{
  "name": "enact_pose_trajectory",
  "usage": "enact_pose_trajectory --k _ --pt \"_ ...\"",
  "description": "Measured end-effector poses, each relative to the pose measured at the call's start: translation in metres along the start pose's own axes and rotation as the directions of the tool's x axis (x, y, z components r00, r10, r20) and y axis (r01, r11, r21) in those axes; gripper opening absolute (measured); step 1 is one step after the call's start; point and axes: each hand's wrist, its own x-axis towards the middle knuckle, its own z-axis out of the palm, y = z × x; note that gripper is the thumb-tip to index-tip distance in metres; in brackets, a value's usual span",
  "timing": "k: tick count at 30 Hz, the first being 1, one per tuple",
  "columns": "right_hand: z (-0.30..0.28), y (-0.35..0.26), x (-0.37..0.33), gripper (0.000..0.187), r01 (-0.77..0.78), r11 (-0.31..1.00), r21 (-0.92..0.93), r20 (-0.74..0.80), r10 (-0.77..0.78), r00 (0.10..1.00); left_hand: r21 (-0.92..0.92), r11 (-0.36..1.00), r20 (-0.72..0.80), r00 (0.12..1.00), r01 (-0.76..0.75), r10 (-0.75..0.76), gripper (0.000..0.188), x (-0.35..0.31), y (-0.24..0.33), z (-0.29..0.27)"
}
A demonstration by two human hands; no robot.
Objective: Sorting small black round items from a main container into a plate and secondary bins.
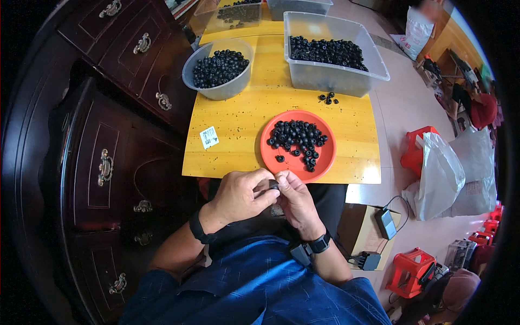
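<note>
My left hand point(238, 196) and my right hand point(298, 205) meet just off the near edge of the yellow table. Between their fingertips is a small black rounded piece point(274, 184); it looks like the hollow pieces in the dish, though fingers partly cover it. The left thumb and forefinger close round it, and the right thumb and forefinger pinch at its side. Right beyond my hands lies a round red dish point(266, 157) with many small black rounded pieces point(298, 135), some showing a round hole.
Farther back stand a round clear tub point(222, 93) and a large clear bin point(333, 81), both holding black pieces. A few loose pieces point(328, 98) and a white label point(209, 137) lie on the yellow table point(227, 157). Dark drawers point(108, 162) rise at left; red stools point(414, 271) at right.
</note>
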Motion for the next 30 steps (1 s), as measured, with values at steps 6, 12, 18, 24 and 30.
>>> enact_pose_trajectory --k 6,12,18,24,30 --pt "-0.001 -0.021 0.000 0.018 0.245 0.649 -0.720 -0.028 -0.380 0.924 0.177 0.963 0.081 0.972 0.204 -0.220 0.021 0.031 -0.030 -0.051" --pt "0.007 -0.029 0.040 0.046 0.379 -0.338 -0.861 0.504 -0.477 0.720 0.398 0.877 -0.361 0.925 0.267 -0.118 0.036 0.124 -0.043 -0.123" --pt "0.000 -0.015 0.054 0.058 0.182 -0.483 -0.857 0.405 -0.412 0.816 0.405 0.897 -0.334 0.942 0.177 -0.035 0.044 0.130 -0.059 -0.105" --pt "0.003 -0.016 0.055 0.054 0.128 -0.428 -0.895 0.300 -0.363 0.882 0.255 0.941 -0.076 0.974 0.224 -0.211 0.038 0.075 -0.087 -0.031" --pt "0.004 -0.015 0.056 0.053 0.151 -0.546 -0.824 0.421 -0.412 0.808 0.177 0.929 -0.037 0.945 0.325 -0.324 0.032 0.066 -0.091 0.002"
